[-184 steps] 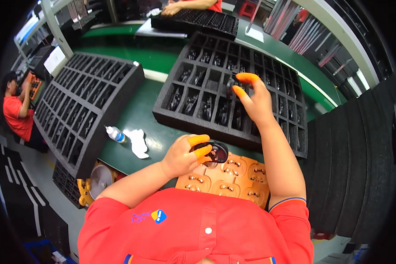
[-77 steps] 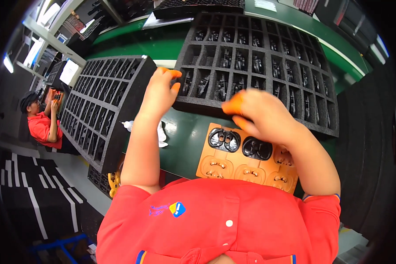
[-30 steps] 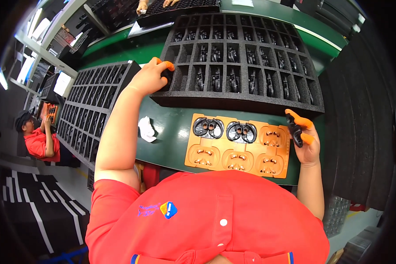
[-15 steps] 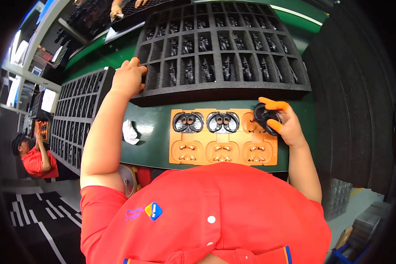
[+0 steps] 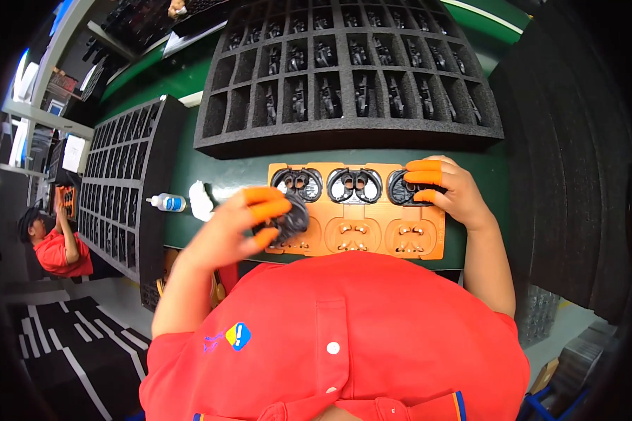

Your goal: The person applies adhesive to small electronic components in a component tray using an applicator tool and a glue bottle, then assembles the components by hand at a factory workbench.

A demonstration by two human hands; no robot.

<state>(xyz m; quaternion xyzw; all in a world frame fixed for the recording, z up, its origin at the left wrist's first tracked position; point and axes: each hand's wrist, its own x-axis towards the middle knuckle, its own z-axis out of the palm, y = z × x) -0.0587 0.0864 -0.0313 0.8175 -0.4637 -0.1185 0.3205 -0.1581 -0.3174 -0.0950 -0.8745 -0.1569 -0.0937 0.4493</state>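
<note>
In my left hand (image 5: pixel 235 228), which wears orange finger cots, is a curved black part (image 5: pixel 291 219), slightly blurred. It hangs over the lower left recess of an orange tray (image 5: pixel 321 213). My right hand (image 5: pixel 451 191), also in finger cots, has its fingers around another black part (image 5: pixel 399 188) sitting in the upper right recess; the fingers partly cover it. Two similar black parts, a left one (image 5: pixel 297 185) and a middle one (image 5: pixel 354 186), each with paired rounded halves, lie in the other upper recesses. Small pegs show in the lower middle and lower right recesses.
A black foam tray (image 5: pixel 351 133) with many compartments, most holding black parts, stands beyond the orange tray. At left are another foam tray (image 5: pixel 154 189), a small bottle (image 5: pixel 167 203) and a crumpled white tissue (image 5: pixel 201 201). A co-worker (image 5: pixel 60 245) is at far left.
My left hand has come from the foam tray's left edge to the orange tray, bringing a black part. My right hand has lowered its part into the upper right recess. The bottle has come into view.
</note>
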